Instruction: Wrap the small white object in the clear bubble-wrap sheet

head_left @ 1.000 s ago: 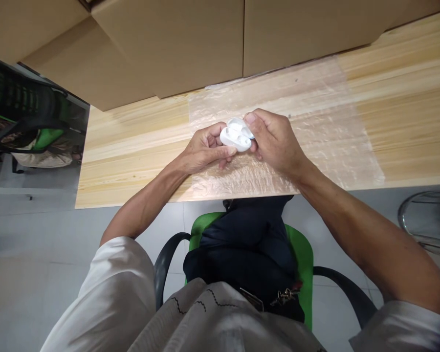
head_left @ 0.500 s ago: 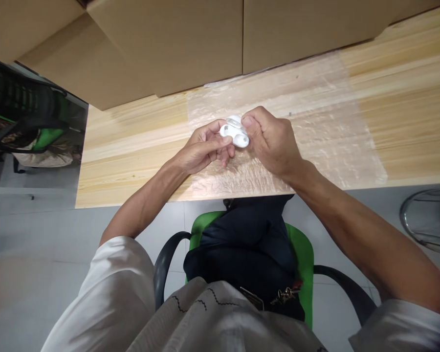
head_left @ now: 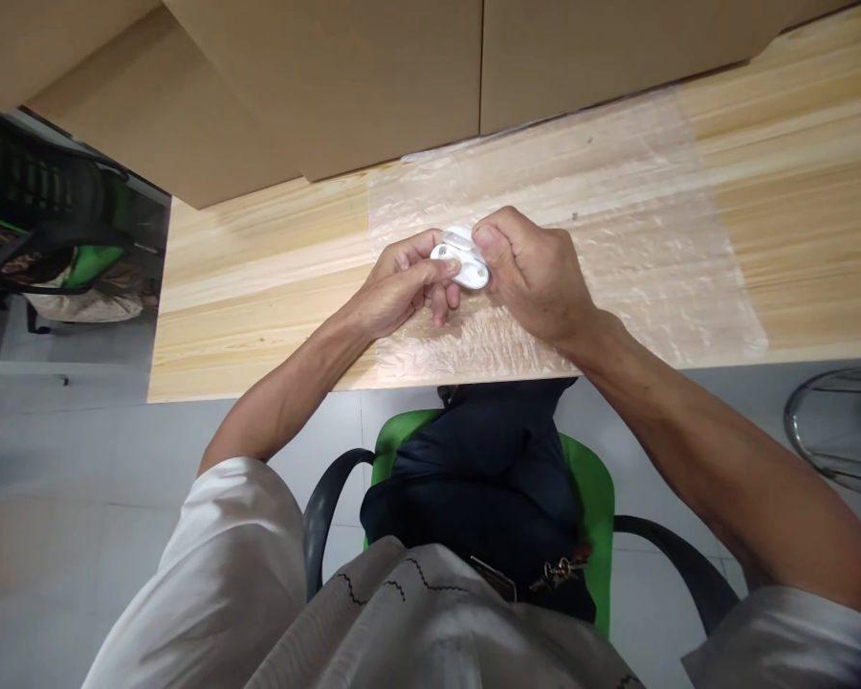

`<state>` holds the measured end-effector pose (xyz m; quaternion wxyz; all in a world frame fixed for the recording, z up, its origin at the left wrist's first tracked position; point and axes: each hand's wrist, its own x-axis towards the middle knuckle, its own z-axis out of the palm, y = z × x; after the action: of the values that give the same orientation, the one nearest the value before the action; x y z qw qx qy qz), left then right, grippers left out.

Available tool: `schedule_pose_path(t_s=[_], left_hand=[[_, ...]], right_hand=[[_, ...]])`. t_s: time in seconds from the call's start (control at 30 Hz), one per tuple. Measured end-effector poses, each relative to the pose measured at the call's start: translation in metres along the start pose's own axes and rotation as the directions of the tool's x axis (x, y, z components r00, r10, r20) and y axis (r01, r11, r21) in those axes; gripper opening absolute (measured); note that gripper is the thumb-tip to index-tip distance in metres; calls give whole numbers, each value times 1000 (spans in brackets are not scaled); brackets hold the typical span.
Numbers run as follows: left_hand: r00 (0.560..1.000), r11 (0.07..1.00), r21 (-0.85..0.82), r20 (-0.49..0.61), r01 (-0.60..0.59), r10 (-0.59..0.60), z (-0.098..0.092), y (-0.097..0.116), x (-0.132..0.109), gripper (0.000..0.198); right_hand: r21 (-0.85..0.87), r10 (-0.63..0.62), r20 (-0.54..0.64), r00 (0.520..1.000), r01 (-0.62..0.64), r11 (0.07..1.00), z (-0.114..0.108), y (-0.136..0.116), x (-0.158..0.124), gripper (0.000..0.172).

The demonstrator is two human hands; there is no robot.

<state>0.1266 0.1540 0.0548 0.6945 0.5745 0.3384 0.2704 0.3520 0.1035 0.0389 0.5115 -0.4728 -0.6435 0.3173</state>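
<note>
A small white plastic case, hinged and partly open with hollows inside, is held between both hands just above the table. My left hand grips its left end with thumb and fingers. My right hand closes around its right side, thumb on top. Under the hands lies a crinkled clear plastic sheet spread on the light wooden table.
Large cardboard boxes stand along the table's far side. I sit on a green chair with black armrests. Another black and green chair is at the left, a metal stool ring at the right.
The case has been turned and closed somewhat between my hands; my right fingers have curled more tightly around it. Both hands stay in the same spot.
</note>
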Motion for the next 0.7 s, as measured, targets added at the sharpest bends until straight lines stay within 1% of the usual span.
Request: schedule_pose_path(t_s=[0.2,0.27,0.43,0.57,0.7], left_hand=[[1000,1000,-25,-31,-6,6,0,1,1,56],[998,999,-35,-55,-18,16,-1,0,2,56],[995,998,-50,-86,-46,42,-4,0,4,55],[994,998,-45,-103,-37,33,-3,1,3,55],[993,997,-55,-102,-59,53,-1,2,3,54]], right_hand=[[15,-6,-22,1000,6,1000,-2,-5,0,55],[5,-13,-29,999,13,1000,-2,-7,0,51],[4,-26,-17,1000,26,1000,0,-7,2,35],[-10,-21,-19,1000,21,1000,1,-4,4,28],[-31,-41,-25,999,41,999,2,-2,5,25]])
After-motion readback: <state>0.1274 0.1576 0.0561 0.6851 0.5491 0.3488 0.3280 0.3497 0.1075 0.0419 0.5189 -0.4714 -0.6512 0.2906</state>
